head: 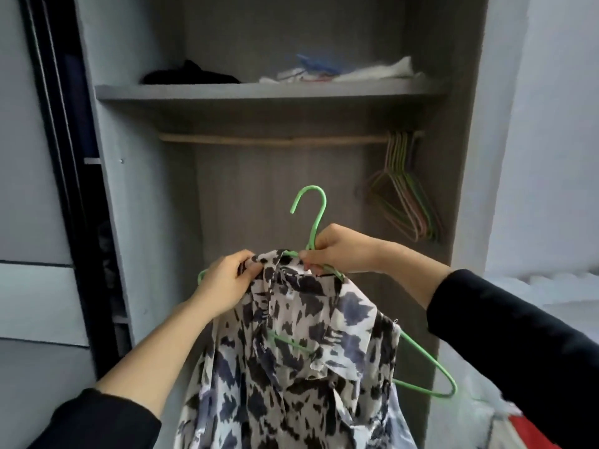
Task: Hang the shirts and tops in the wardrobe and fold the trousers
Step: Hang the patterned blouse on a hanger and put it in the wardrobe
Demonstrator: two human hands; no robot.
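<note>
Shirt [291, 351] half on green hanger [317, 222], left hand [227, 281] pinching collar, right hand [337, 251] gripping hanger neck, below bare rail [275, 140].

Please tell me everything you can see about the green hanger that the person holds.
The green hanger is thin, like coated wire, with an open hook on top. It is tilted, below the rail and not hung. The right hand pinches its neck; the left hand holds the patterned shirt near its left end. The shirt covers most of it; its right corner sticks out bare.
</note>
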